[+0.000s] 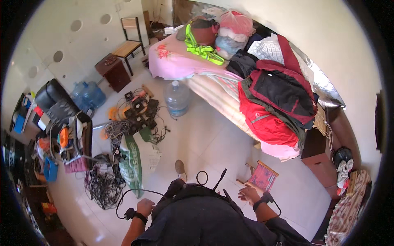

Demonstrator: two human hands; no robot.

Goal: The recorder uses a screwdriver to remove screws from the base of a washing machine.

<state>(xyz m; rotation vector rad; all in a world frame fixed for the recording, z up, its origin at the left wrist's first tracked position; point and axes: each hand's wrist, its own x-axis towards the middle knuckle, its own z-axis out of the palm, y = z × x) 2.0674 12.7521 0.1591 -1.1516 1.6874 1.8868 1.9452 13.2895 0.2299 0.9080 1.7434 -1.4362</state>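
My left hand [145, 207] hangs beside my dark clothing, its fingers curled in and nothing visible in them. A black strap with a small device and a cable circles that wrist. On the other side, my right hand [248, 195] is open, fingers loosely apart and holding nothing. It also wears a black wrist strap with a cable. Beyond it on the floor stands a small folding stool [262, 176] with a reddish patterned seat; I cannot tell whether the hand touches it. A green and white sack [133, 160] lies ahead of my left hand, beside tangled black cables [104, 186].
A bed [209, 88] runs along the right, heaped with clothes, bags and a black-and-red backpack [283, 90]. A large water bottle [177, 98] stands mid-floor near piled electronic parts [137, 110]. A wooden chair [129, 43] and a brown cabinet [113, 73] stand behind. Clutter lines the left.
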